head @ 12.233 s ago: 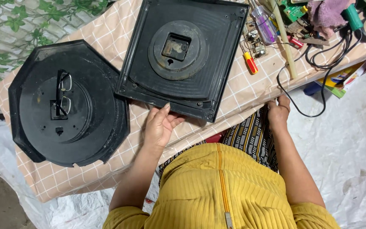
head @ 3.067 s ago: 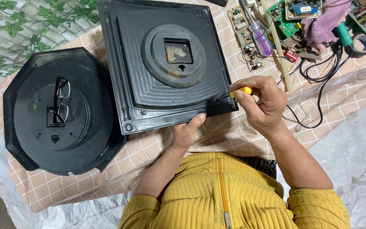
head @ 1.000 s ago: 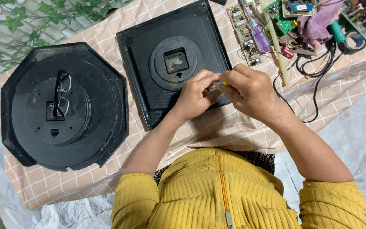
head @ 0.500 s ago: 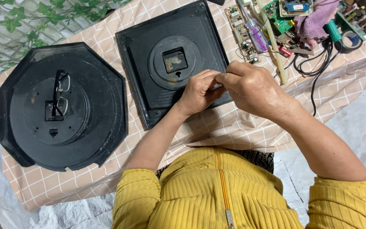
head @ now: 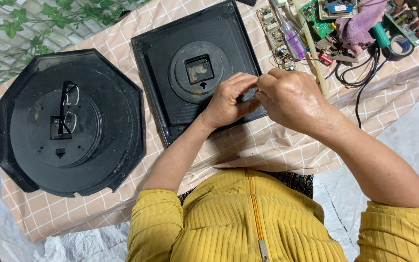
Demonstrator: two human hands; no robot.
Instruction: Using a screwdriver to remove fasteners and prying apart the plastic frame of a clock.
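Both hands meet over the lower right edge of the square black clock back (head: 197, 73), which lies face down on the checked cloth surface (head: 277, 145). The left hand (head: 229, 99) and right hand (head: 289, 99) are closed, fingertips pinched together on a small orange-tipped tool, mostly hidden between them. To the left lies an octagonal black clock back (head: 73, 121) with spectacles (head: 69, 109) on it

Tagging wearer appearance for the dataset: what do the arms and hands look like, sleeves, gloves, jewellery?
Both hands bare: left hand, right hand, no gloves, no rings or watch visible. Forearms are uncovered. Sleeves are mustard-yellow ribbed knit, pushed up to about the elbows, part of a top with a front zip.
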